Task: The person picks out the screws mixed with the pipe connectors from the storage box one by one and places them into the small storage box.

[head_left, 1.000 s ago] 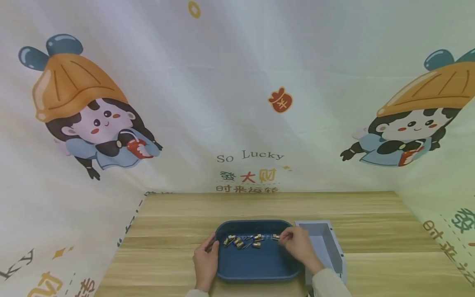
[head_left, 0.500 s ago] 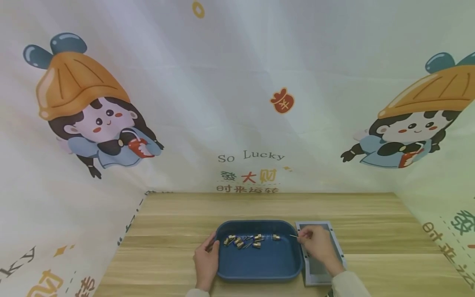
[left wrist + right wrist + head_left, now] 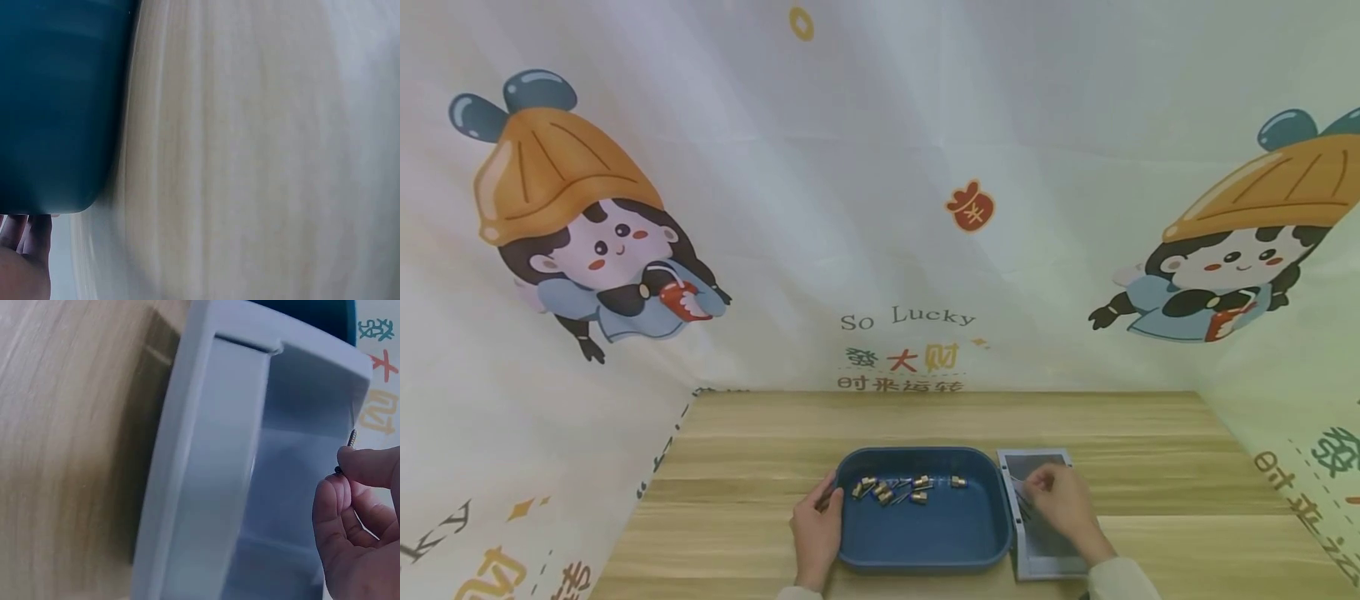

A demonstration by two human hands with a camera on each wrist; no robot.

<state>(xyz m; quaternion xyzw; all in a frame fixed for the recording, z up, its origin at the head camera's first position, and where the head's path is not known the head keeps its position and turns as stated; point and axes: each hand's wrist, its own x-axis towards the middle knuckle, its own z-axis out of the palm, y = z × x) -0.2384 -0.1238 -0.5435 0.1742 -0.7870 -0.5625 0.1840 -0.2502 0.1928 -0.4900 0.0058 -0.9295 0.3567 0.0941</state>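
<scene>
My left hand (image 3: 817,529) grips the left end of a dark blue tray (image 3: 927,537), its fingers (image 3: 39,236) against the outer wall in the left wrist view. Inside that tray lie several short brass pieces with blue bits and some thin screws, mostly at the back left; one brass piece (image 3: 958,482) lies apart at the right. Above a grey plastic bin (image 3: 1052,573) my right hand (image 3: 1066,505) pinches a thin dark screw (image 3: 352,437) between thumb and fingertips. Several dark slim pieces (image 3: 1025,505) show at the bin's left side, partly behind the hand.
The tray and the bin stand side by side on a wood-grain table (image 3: 737,467). A printed white cloth (image 3: 910,275) hangs behind and on both sides. In the right wrist view the bin's rim (image 3: 164,487) casts a shadow on the table.
My right hand has moved right, from the tray's right part to over the grey bin, carrying the screw out. The left hand has stayed at the tray's left end.
</scene>
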